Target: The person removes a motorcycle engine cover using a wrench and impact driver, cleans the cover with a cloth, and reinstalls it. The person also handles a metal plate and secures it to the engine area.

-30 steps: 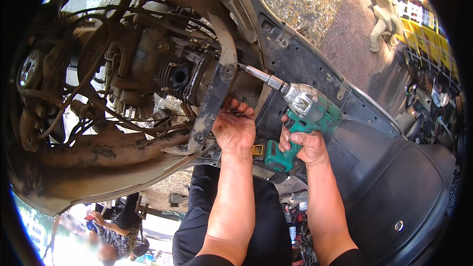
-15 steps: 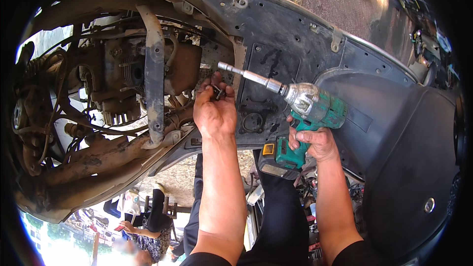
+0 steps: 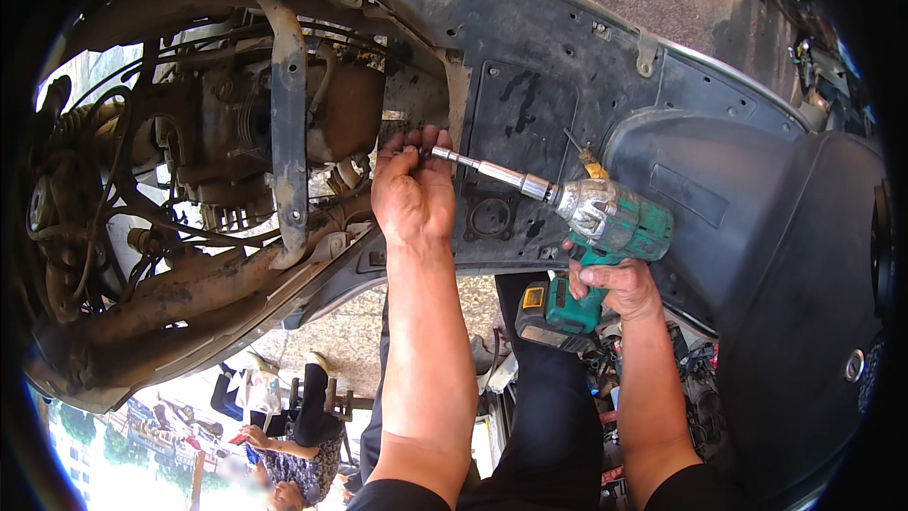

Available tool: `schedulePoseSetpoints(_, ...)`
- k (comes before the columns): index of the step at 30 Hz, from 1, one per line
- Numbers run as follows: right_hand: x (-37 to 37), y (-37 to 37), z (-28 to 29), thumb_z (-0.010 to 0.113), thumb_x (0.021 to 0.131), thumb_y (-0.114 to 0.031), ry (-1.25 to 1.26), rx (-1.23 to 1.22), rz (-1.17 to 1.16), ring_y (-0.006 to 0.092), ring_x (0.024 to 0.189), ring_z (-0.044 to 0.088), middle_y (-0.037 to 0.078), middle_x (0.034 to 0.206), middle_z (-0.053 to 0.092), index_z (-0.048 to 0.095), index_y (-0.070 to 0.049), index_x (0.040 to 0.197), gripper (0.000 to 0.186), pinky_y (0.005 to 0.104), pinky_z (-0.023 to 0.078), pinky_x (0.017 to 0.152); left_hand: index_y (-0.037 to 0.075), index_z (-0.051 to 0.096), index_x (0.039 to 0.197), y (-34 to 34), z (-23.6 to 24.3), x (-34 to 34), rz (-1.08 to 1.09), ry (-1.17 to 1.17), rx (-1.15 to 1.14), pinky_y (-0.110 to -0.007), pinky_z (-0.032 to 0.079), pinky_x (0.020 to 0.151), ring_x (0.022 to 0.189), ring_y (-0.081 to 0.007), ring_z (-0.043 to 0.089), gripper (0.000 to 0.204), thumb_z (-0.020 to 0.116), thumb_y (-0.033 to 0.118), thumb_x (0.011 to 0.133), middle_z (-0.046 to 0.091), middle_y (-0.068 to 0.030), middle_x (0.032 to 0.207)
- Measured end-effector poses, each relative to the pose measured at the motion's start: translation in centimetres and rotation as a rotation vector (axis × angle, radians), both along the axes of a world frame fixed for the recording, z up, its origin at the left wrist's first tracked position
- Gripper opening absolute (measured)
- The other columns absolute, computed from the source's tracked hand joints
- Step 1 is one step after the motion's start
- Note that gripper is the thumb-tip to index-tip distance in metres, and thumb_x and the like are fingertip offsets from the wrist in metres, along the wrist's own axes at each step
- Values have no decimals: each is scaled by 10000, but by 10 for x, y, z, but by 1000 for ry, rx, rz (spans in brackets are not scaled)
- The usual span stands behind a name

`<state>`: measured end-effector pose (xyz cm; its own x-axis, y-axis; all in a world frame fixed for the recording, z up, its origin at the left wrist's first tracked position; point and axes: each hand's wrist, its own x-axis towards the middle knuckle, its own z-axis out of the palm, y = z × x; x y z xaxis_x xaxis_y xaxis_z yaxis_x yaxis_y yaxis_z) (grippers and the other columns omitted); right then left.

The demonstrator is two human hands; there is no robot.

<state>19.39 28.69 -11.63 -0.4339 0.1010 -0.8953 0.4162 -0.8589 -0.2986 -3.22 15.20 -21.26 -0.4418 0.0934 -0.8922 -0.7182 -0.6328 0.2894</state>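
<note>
My right hand (image 3: 613,284) grips a green cordless impact driver (image 3: 619,218) by its handle, the driver's silver nose and long extension pointing left. The narrow socket tip (image 3: 445,153) at the end of the extension is at the fingertips of my left hand (image 3: 413,194). That hand is turned palm up, its thumb and fingers closed on a small dark bolt (image 3: 424,149). The bolt is partly hidden, and whether it sits inside the socket I cannot make out. Both hands are over the black plastic floor panel (image 3: 515,114) of a scooter.
Left of my hands lies the exposed engine (image 3: 227,132), crossed by a rusty frame tube (image 3: 288,132). A yellow-handled screwdriver (image 3: 593,167) rests on the panel behind the driver. The black seat section (image 3: 804,322) is at right. A seated person (image 3: 288,459) is at lower left.
The driver's tip has swung down and right to meet my left fingertips; before, it pointed above them. My left fingers have closed up more around the bolt. The yellow-handled screwdriver has come into view.
</note>
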Motion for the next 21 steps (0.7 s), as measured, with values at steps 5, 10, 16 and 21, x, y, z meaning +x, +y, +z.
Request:
schedulePoseSetpoints(5, 4, -3, 1, 722, 695, -45, 25, 14, 22, 230, 622, 583, 119, 777, 594, 568, 61, 1175, 515, 372, 484, 610, -31, 455, 1206, -1, 8, 0, -85, 23, 23, -552, 480, 1007, 1005, -336, 586, 336, 445, -94, 876, 527, -187, 1116)
schedulePoseSetpoints(10, 12, -8, 2, 723, 698, -79, 45, 26, -35, 221, 621, 582, 111, 764, 587, 554, 61, 1177, 526, 374, 485, 618, -52, 460, 1194, 4, 17, 9, -235, 103, -112, -529, 537, 920, 937, -319, 608, 292, 445, -71, 902, 556, -180, 1054)
schedulePoseSetpoints(16, 22, -11, -1, 716, 706, -89, 77, 21, 8, 217, 623, 582, 108, 777, 586, 539, 59, 1188, 534, 378, 485, 620, -33, 530, 1140, 12, 18, 16, -205, 69, -140, -489, 529, 800, 824, -267, 579, 227, 480, 53, 937, 579, -140, 960)
schedulePoseSetpoints(21, 28, -14, -5, 717, 712, -86, 59, 22, -21, 218, 633, 582, 105, 781, 586, 537, 53, 1196, 534, 378, 478, 622, -19, 635, 1097, 10, 16, 17, -157, 36, -152, -416, 504, 771, 850, -225, 568, 228, 543, 48, 900, 604, -100, 976)
